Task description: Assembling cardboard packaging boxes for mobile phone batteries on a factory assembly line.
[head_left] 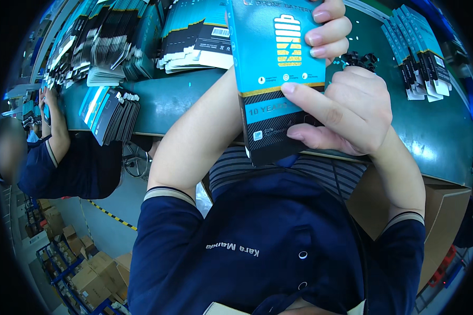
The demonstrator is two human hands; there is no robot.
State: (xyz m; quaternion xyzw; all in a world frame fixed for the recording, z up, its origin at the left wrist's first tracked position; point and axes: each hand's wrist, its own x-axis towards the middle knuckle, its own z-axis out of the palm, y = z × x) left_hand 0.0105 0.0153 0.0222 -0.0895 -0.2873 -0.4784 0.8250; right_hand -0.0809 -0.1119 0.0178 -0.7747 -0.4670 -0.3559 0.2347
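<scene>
A flat turquoise-and-black cardboard box (268, 79) with a battery picture on its front is held up, slightly tilted, over the table's near edge. My left forearm passes behind it, and the fingers of my left hand (328, 29) curl round its right edge near the top. The left palm and thumb are hidden by the box. Over the lower right of the front lies my right hand (352, 107), index finger and thumb stretched apart, the other fingers bent. Beyond my right hand sits a cluster of small black pieces (360, 60) on the green table (420, 134).
Many similar flat boxes stand in rows at the far left (115, 42), with a smaller stack (110, 115) nearer. Another row of boxes (418, 52) stands at the right. A co-worker (63, 152) sits at the left. An open carton (441, 215) stands below the table at the right.
</scene>
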